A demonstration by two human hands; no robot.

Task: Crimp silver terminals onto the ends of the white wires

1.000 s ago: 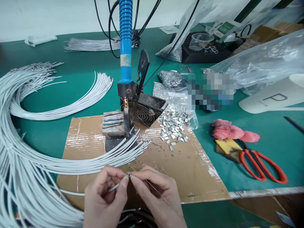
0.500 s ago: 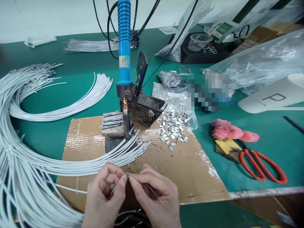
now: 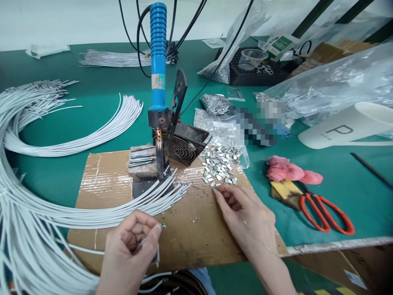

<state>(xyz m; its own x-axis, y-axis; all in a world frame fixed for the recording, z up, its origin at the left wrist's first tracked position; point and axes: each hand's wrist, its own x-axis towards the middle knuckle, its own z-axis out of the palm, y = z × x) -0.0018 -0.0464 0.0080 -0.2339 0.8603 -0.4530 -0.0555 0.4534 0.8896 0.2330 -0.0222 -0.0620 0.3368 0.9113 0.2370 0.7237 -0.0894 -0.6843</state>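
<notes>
A green tabletop (image 3: 101,96) filled much of the head view, a cardboard sheet (image 3: 190,246) at lower centre. Left of lower centre, the left hand (image 3: 135,241) pinched a cable end with coloured wires (image 3: 163,225) poking past its fingertips. Right of centre, the right hand (image 3: 247,217) lay beside a heap of small metal pieces (image 3: 219,166); whether it gripped one could not be told.

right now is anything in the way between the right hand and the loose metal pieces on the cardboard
Nothing visible: the right hand is at the near edge of the loose metal pieces. The fan sits to their left, out of that path. Whether the fingers already touch a piece, I cannot tell.
</notes>
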